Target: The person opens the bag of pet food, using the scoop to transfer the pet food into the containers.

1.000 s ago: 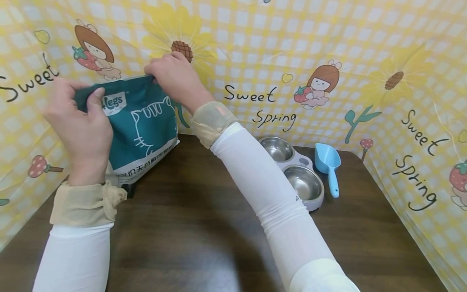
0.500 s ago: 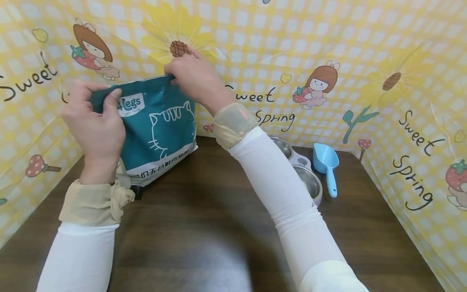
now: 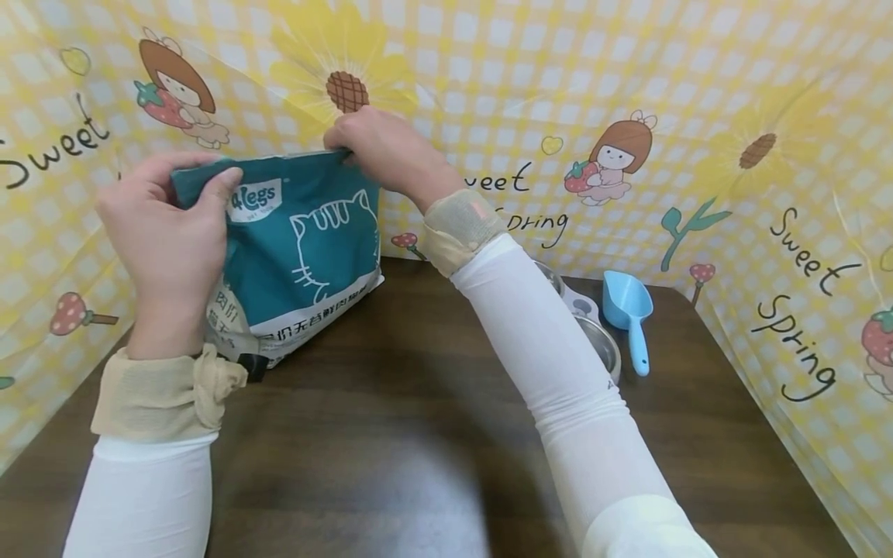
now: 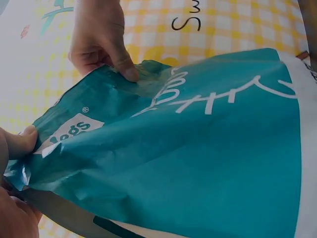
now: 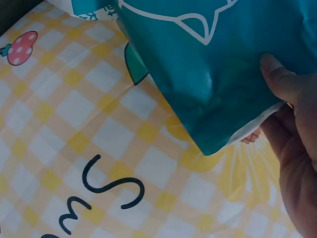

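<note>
A teal and white pet food bag (image 3: 279, 256), printed with a cat outline and "4Legs", stands on the table at the left in the head view. With thumb and fingers my left hand (image 3: 167, 225) pinches its upper left corner. Toward the right end of the same top edge, my right hand (image 3: 394, 155) grips the bag; in the right wrist view the thumb (image 5: 280, 79) lies on the front face and the fingers go behind. The bag's top edge is stretched between both hands. Whether its mouth is sealed I cannot tell.
A double pet bowl (image 3: 582, 306) with metal dishes sits at the back right, partly behind my right sleeve (image 3: 551, 341). Beside it lies a light blue scoop (image 3: 628, 310). Yellow checked cloth (image 3: 474, 77) walls the back and sides of the dark wooden table (image 3: 363, 449).
Held by both hands, the bag has shifted right along the table. My right forearm has moved right too and now covers more of the bowl.
</note>
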A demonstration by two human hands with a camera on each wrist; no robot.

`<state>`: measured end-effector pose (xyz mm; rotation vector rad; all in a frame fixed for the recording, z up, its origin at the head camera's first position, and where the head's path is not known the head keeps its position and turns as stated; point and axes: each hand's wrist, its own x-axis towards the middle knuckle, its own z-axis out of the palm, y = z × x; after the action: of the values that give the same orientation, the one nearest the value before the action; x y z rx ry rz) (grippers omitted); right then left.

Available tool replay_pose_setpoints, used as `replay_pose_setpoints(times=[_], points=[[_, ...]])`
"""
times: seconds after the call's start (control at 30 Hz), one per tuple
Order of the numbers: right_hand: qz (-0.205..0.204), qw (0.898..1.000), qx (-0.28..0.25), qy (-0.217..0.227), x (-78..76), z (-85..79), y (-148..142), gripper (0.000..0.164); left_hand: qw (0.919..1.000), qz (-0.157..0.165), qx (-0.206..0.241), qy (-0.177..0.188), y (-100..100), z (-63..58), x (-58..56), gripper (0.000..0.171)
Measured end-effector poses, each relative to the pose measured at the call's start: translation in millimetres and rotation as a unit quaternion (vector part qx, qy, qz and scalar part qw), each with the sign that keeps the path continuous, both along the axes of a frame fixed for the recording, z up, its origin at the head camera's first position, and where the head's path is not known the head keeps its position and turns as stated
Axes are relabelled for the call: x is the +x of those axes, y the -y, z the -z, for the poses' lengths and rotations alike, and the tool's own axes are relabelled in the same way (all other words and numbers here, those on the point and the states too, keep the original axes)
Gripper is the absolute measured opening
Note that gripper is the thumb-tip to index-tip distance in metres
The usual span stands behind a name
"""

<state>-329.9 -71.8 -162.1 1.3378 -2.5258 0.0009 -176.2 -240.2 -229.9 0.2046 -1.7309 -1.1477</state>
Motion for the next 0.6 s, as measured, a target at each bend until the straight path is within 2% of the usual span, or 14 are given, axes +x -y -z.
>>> replay_pose_setpoints(times=[0.1,0.23,0.37,0.53,0.6], points=[[-0.01,1.0,-0.011,0.005,-2.9,0.1,-1.9,0.014,0.9999,0.005,0.012,0.008,0.6,0.0,-1.9,0.017],[-0.014,1.0,-0.021,0.003,-5.5,-0.1,-0.1,0.018,1.0,0.004,0.008,0.0,2.1,3.3,-4.9,0.019],[0.005,1.0,-0.017,0.0,-8.7,-1.0,1.1,0.013,1.0,0.003,0.0,-0.009,2.5,5.6,-5.7,0.02],[0.035,0.999,0.006,0.001,-10.9,-5.1,1.8,0.007,1.0,0.0,-0.003,0.007,3.5,2.6,-2.2,0.019],[0.042,0.999,0.01,-0.002,-11.9,-7.3,0.8,0.009,0.9999,0.002,-0.004,0.011,4.2,0.3,-1.2,0.019]])
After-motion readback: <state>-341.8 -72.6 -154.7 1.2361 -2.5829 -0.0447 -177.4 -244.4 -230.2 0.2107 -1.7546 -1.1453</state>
